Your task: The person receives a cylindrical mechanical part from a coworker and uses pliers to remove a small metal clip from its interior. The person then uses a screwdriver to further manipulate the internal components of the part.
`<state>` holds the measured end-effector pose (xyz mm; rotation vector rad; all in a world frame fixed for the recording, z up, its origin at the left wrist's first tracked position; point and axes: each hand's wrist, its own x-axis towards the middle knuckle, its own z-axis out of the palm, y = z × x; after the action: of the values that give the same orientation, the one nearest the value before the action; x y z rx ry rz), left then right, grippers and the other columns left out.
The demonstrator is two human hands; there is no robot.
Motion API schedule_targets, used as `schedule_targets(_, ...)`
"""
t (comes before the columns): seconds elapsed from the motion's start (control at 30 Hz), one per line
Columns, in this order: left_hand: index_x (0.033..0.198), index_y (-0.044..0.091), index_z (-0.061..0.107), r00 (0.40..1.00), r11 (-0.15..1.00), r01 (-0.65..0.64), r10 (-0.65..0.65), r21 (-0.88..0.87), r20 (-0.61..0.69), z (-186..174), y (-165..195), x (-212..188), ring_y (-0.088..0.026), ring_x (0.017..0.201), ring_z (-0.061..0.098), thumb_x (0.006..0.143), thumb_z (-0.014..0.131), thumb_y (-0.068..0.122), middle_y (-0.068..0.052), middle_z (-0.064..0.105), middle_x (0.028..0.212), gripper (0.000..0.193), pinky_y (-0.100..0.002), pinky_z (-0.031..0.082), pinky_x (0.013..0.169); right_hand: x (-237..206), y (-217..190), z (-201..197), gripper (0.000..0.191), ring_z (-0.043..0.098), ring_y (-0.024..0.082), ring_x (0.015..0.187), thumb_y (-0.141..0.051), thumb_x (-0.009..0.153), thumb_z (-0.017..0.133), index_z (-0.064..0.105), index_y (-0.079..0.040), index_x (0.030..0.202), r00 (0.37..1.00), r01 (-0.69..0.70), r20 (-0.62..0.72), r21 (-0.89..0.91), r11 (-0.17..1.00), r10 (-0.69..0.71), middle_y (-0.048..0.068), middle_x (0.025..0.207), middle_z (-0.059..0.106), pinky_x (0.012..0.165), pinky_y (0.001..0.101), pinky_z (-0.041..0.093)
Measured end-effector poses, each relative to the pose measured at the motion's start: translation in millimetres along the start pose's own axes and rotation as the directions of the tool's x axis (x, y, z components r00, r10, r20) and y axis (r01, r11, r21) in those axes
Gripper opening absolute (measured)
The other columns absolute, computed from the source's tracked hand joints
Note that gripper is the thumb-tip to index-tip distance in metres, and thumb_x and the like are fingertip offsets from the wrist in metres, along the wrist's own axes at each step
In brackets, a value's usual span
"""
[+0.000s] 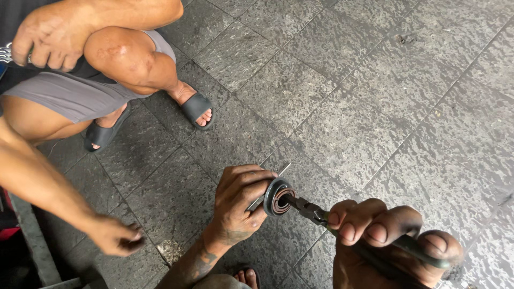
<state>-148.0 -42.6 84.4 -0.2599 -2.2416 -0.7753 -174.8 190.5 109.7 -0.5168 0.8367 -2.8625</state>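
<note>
Your left hand (241, 200) is closed around a round black rubber-and-metal seal ring (278, 196), held above the grey stone-tiled floor (375, 107). Your right hand (385, 241) grips dark pliers (310, 210), whose tips sit inside the ring. Another person's hand (115, 235) hovers nearby.

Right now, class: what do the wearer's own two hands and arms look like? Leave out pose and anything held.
Both are bare, with no gloves or sleeves. The left hand and right hand are smudged with dark grime; the left forearm bears a dark tattoo.
</note>
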Motion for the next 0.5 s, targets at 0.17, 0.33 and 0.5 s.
schedule_targets(0.17, 0.121, 0.011, 0.061, 1.0, 1.0, 0.009, -0.009, 0.01, 0.012, -1.0, 0.9, 0.0, -0.023, 0.117, 0.065, 0.088, 0.085, 0.014, -0.002, 0.07, 0.122, 0.041, -0.039, 0.052, 0.1, 5.3, 4.0, -3.3, 0.028, 0.069, 0.031, 0.094, -0.045, 0.111, 0.063, 0.059, -0.025, 0.13, 0.999, 0.022, 0.047, -0.059, 0.998, -0.019, 0.008, 0.108, 0.068, 0.081, 0.0541, 0.052)
schedule_targets(0.33, 0.122, 0.011, 0.06, 1.0, 1.0, 0.015, -0.015, -0.01, 0.0, -1.5, 3.1, 1.1, -0.022, 0.118, 0.066, 0.087, 0.086, 0.014, -0.001, 0.07, 0.123, 0.043, -0.038, 0.051, 0.101, 2.3, 8.5, -7.8, 0.025, 0.066, 0.03, 0.092, -0.043, 0.115, 0.061, 0.058, -0.021, 0.127, 0.997, 0.042, 0.065, 0.032, 0.999, -0.044, 0.009, 0.104, 0.065, 0.083, 0.0512, 0.051)
schedule_targets(0.5, 0.122, 0.012, 0.06, 1.0, 1.0, 0.016, -0.016, -0.006, 0.018, -1.3, 3.3, -0.4, -0.022, 0.119, 0.065, 0.087, 0.086, 0.015, -0.001, 0.07, 0.123, 0.044, -0.039, 0.051, 0.102, 2.6, 8.2, -10.1, 0.036, 0.066, 0.033, 0.089, -0.052, 0.108, 0.059, 0.057, -0.023, 0.13, 0.999, 0.02, 0.042, 0.0, 1.0, -0.02, 0.012, 0.107, 0.066, 0.078, 0.0536, 0.052)
